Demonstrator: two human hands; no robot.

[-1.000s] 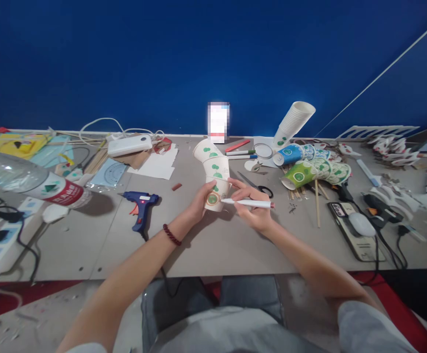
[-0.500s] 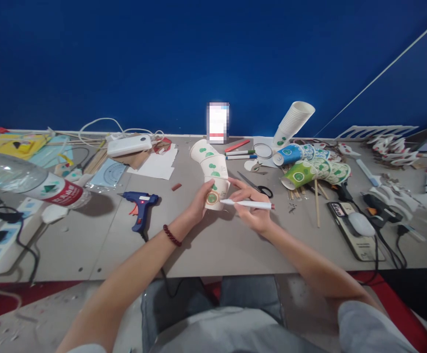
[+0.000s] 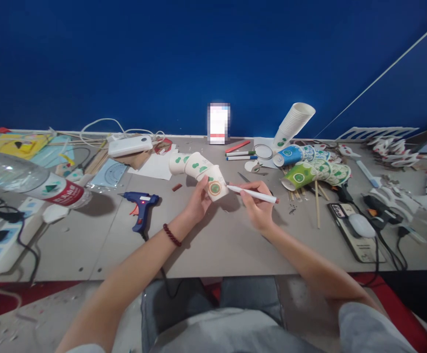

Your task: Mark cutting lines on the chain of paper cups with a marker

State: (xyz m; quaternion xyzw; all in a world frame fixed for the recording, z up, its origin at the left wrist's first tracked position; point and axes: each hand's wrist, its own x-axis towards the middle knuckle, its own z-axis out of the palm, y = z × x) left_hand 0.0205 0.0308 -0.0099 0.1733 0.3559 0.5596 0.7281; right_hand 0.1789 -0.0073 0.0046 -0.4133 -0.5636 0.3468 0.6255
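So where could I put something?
Mostly bare along the near table edge: between left forearm and right forearm, nearer than the joined cups; between power strip and blue glue gun; between right forearm and flat phone. Crowded: far right, around white cutouts; left, around bottle.

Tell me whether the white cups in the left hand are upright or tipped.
Tipped: the left hand holds the cups sideways in a curved row, far end pointing left.

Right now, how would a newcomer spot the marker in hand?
Start at the grey table against the blue wall. Near its middle, the left hand holds a curved row of white paper cups; the right hand points the marker at them. Unlike the two pens lying beyond, it is held and has a reddish end.
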